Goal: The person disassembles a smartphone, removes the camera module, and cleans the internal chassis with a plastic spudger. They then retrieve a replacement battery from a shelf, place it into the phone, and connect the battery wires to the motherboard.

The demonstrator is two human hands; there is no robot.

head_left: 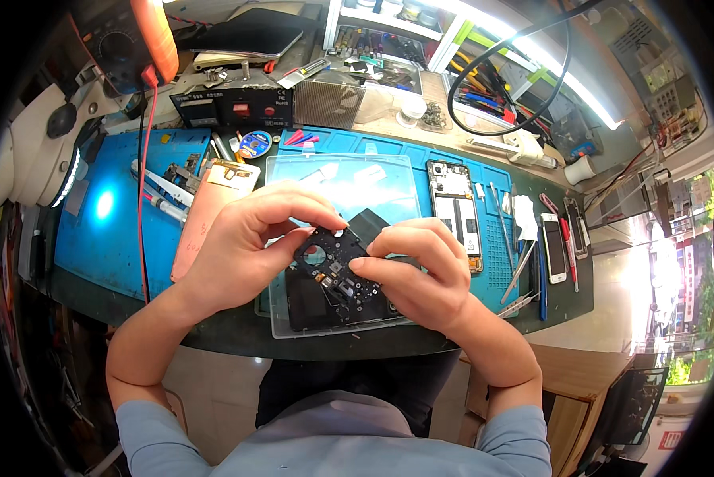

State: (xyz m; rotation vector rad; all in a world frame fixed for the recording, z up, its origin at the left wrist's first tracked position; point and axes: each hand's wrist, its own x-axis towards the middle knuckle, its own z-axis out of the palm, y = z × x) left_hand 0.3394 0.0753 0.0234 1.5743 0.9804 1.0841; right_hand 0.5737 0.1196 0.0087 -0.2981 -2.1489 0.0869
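Note:
Between my two hands I hold a black phone inner cover (pixel 342 265), tilted, with a round hole and small metal parts on it. My left hand (pixel 253 242) pinches its upper left edge between thumb and fingers. At its right edge my right hand (pixel 420 266) grips it the same way. Beneath it a clear plastic tray (pixel 276 306) lies on the mat, with a flat black panel (pixel 305 306) inside, partly hidden by the cover and my hands. To the right of the tray rests an opened phone (pixel 456 211) with its battery exposed. A pinkish phone panel (pixel 202 215) lies beside my left hand.
A blue work mat (pixel 496 254) spreads under the things. Tweezers (pixel 517 266), a white phone (pixel 554 246) and a red pen-like tool (pixel 567 242) lie at the right. A red cable (pixel 144 199) hangs at the left, near a microscope (pixel 35 151). Tool bins (pixel 484 87) stand behind.

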